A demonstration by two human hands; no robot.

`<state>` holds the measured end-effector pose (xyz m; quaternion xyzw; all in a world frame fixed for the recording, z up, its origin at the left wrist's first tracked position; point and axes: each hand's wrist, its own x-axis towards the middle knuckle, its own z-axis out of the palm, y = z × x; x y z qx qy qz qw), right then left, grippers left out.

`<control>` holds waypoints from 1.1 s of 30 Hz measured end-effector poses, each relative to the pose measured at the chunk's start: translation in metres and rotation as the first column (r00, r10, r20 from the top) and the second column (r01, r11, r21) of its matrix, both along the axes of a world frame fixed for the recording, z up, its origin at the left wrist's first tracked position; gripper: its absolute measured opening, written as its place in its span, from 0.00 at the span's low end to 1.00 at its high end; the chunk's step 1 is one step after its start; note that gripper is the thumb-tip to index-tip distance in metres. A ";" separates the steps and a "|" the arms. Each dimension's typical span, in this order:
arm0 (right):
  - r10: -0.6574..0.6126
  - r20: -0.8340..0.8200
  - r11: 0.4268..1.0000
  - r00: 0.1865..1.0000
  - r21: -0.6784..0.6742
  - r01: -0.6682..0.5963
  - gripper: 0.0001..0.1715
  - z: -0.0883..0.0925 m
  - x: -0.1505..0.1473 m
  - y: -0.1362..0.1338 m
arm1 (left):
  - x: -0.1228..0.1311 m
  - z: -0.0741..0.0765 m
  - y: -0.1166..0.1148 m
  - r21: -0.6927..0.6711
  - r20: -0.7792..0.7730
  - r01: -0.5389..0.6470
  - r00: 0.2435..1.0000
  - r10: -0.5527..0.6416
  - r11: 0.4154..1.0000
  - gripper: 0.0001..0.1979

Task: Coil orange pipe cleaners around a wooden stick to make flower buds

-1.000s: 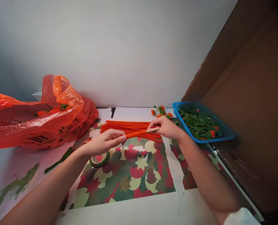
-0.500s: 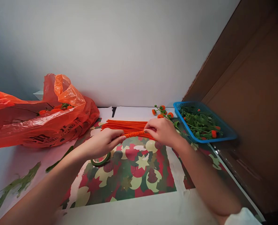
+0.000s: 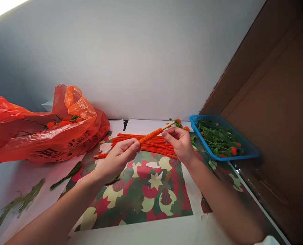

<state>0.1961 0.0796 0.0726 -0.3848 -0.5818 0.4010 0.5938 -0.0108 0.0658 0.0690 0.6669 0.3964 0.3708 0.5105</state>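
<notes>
Head view: left hand [image 3: 124, 153] grips a wrapped stick [image 3: 152, 135], right hand [image 3: 181, 142] loosely curled beside it, contact unclear.

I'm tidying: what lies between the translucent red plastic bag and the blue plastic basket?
The head view shows thin orange stems, orange flowers beyond them, and, nearer, the left hand gripping an orange-wrapped wooden stick, the right hand beside it.

We faced a plain, pale grey wall [image 3: 141, 61] that dimmed to blue-grey toward the left, with a patch of bright white light [image 3: 0, 6] in the upper left corner, a brown cardboard panel [image 3: 276, 102] slanting up in shadow on the right, and a paper-covered tabletop [image 3: 141, 234] below.
</notes>
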 end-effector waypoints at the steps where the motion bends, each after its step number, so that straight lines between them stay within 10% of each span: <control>1: 0.079 -0.033 0.996 0.996 -0.042 -0.081 0.12 0.001 0.003 0.003 | -0.002 -0.002 0.003 -0.060 0.066 0.072 0.996 -0.068 0.996 0.20; 7: 0.436 -0.010 0.887 0.900 -0.163 -0.432 0.14 0.004 0.026 0.014 | -0.011 -0.006 0.013 -0.294 0.189 0.352 0.933 -0.307 0.889 0.21; 13: 0.418 0.139 0.907 0.898 -0.014 -0.420 0.08 0.004 0.028 0.010 | -0.013 -0.010 0.016 -0.428 0.236 0.460 0.888 -0.395 0.778 0.21; 21: 0.139 0.077 0.985 0.987 -0.114 -0.130 0.18 -0.008 0.007 0.011 | 0.002 -0.004 0.004 -0.033 -0.324 0.124 0.937 -0.128 0.992 0.20; 33: 0.107 -0.018 0.936 0.994 -0.336 -0.107 0.18 -0.019 -0.019 -0.002 | 0.019 -0.006 -0.015 0.233 -0.450 -0.063 0.878 0.165 0.970 0.12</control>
